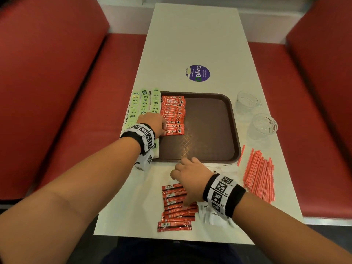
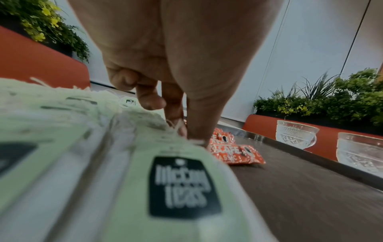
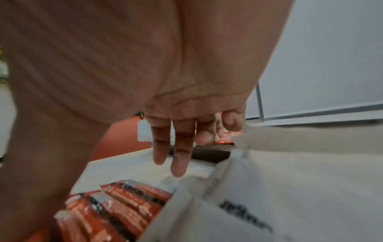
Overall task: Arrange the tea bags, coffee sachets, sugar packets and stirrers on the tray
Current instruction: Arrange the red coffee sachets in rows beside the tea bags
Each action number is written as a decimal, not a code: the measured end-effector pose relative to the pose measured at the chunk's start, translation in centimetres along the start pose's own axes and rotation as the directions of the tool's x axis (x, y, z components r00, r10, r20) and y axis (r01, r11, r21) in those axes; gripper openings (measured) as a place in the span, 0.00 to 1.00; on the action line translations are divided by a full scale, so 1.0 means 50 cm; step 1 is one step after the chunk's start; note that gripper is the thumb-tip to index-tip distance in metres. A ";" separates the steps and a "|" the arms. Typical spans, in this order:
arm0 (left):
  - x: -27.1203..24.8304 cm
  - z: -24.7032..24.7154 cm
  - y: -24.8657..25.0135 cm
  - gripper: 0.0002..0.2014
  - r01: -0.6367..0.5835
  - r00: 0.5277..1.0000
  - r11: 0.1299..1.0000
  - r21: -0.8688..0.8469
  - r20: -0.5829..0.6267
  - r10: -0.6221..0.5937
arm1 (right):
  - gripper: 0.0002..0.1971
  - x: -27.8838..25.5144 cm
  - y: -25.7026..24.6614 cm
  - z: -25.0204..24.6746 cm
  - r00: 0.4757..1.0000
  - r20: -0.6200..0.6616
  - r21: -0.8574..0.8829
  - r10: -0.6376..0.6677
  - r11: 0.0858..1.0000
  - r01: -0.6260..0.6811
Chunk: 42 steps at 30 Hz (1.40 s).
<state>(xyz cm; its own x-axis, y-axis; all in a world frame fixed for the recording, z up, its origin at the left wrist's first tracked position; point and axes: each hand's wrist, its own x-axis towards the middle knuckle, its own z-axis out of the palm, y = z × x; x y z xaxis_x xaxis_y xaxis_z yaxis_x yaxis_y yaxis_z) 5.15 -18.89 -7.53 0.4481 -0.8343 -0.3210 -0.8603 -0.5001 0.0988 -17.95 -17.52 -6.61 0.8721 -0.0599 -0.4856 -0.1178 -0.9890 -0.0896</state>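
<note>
Placing coffee sachets is the step in hand, as I judge it: one column of red coffee sachets (image 1: 173, 115) already lies on the left part of the brown tray (image 1: 209, 130), beside rows of green tea bags (image 1: 144, 105) that sit along the tray's left edge, partly on the bench (image 1: 190, 35). The left hand (image 1: 152, 123) rests at the near end of this column; in the left wrist view its fingertips (image 2: 194, 132) press down on the edge of the nearest sachet on the tray, fingers bent downward, but I cannot tell if it pinches the sachet or only pushes it straight. The right hand (image 1: 188, 178) hovers above the second group of coffee sachets (image 1: 177, 206) on the bench in front of the tray, its fingers (image 3: 178, 157) hanging loose and holding nothing.

The next move probably calls for the right hand to come down on this loose group, take some sachets and bring them to the free middle of the tray, next to the first column. The white sugar packets (image 1: 213, 214) lie under and beside the right wrist, and the red stirrers (image 1: 261, 174) lie on the bench right of the tray, both not yet on the tray. Two glass cups (image 1: 255, 115) stand farther right.
</note>
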 end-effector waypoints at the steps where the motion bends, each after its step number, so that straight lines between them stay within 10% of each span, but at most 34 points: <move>1: -0.001 -0.002 0.001 0.06 0.008 1.000 1.000 -0.002 0.006 -0.008 | 0.42 0.000 -0.001 0.002 1.000 0.001 -0.011 0.002 1.000 -0.002; 15: -0.120 -0.007 -0.005 0.06 -0.122 0.973 0.982 -0.141 -0.211 0.090 | 0.21 0.012 0.011 0.004 0.998 -0.014 0.047 0.057 0.997 -0.056; 27: -0.265 0.048 -0.009 0.07 -0.145 0.989 0.916 -0.373 -0.051 0.136 | 0.08 0.016 -0.001 -0.009 0.995 -0.037 0.045 0.095 0.995 -0.094; 42: -0.286 0.025 -0.020 0.03 -0.219 0.966 0.905 -0.363 -0.212 0.149 | 0.03 -0.031 0.051 -0.021 0.945 -0.116 0.643 0.306 0.749 -0.164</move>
<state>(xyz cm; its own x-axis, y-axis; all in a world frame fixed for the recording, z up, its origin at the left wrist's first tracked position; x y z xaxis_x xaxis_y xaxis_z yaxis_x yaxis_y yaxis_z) -0.67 -6.17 -4.21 0.3561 -0.9295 -0.0962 -0.7889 -0.3542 0.5021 -19.11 -20.11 -5.15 0.8431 -0.3754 -0.3851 -0.5361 -0.6435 -0.5464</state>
